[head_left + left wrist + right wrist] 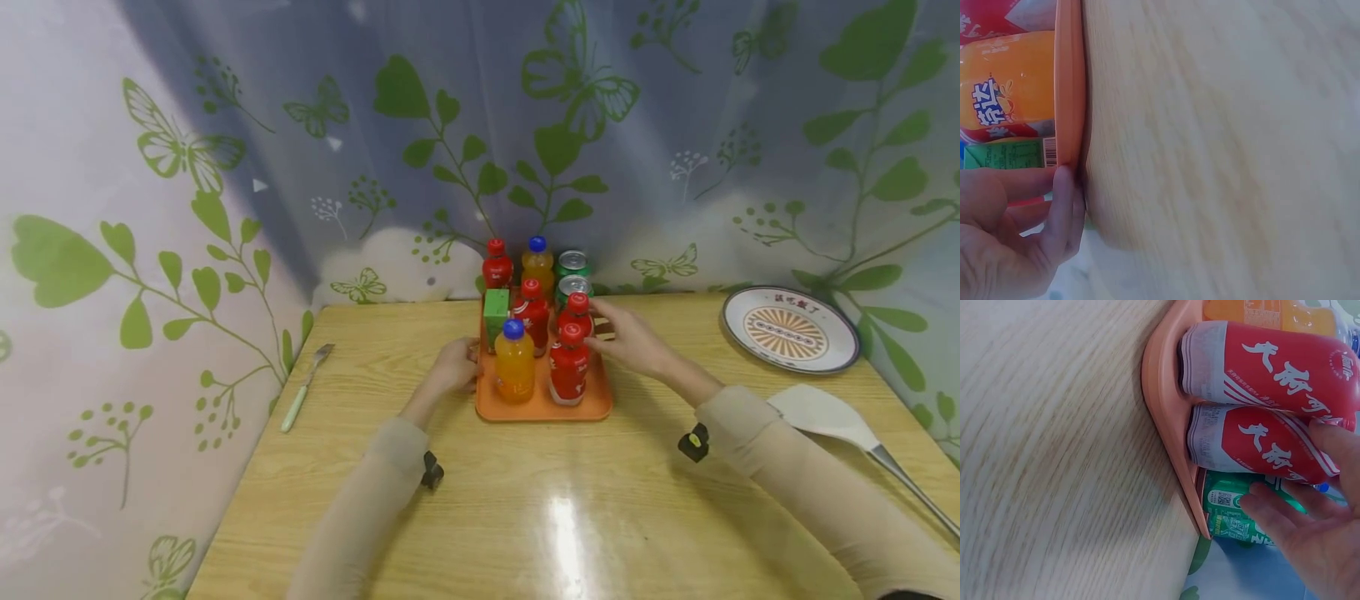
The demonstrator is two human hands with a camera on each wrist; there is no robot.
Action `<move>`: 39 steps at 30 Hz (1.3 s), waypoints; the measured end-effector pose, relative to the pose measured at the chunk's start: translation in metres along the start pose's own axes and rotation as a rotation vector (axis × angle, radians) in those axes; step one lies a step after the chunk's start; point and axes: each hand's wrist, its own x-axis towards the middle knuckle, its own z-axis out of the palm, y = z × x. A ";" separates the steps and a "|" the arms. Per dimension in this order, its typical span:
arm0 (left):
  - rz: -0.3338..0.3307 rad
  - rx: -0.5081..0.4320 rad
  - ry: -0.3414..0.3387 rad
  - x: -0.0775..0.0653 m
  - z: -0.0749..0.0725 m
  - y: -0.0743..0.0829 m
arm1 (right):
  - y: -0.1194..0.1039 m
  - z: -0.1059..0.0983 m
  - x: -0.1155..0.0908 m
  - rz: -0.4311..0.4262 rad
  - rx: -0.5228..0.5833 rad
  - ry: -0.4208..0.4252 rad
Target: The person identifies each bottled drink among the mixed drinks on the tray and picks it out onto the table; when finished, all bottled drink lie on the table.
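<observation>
An orange tray on the wooden table carries red-capped cola bottles, two orange soda bottles with blue caps, green cans and a green carton. With thumb and fingers, my left hand pinches the tray's left rim; the left wrist view shows the fingertips at the rim beside the carton. My right hand is at the tray's right side, fingers spread and loosely extended. In the right wrist view its thumb overlaps the nearer-to-cans cola bottle, while other fingers reach past it, before a green can.
A fork with a pale green handle lies at the table's left. At the right are a round patterned plate and a white turner with a metal handle. Leaf-and-butterfly curtains hang right behind the tray.
</observation>
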 end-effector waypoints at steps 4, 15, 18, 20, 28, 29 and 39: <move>-0.003 0.027 0.003 -0.002 0.000 0.002 | 0.001 0.001 0.001 -0.008 0.041 -0.006; -0.014 -0.003 0.005 -0.004 0.005 0.004 | 0.008 0.000 -0.003 0.011 0.148 0.040; -0.017 0.006 0.011 -0.003 0.006 0.004 | 0.006 -0.002 -0.006 0.065 0.189 0.046; -0.020 0.010 0.019 -0.002 0.006 0.003 | 0.003 -0.004 -0.008 0.098 0.224 0.049; -0.021 -0.004 0.031 0.000 0.006 0.002 | -0.011 -0.015 -0.013 0.144 0.283 0.082; -0.021 -0.003 0.035 0.001 0.006 0.002 | -0.012 -0.017 -0.014 0.153 0.294 0.089; -0.010 0.026 0.055 0.000 0.007 0.000 | -0.019 -0.040 -0.020 0.228 0.348 0.138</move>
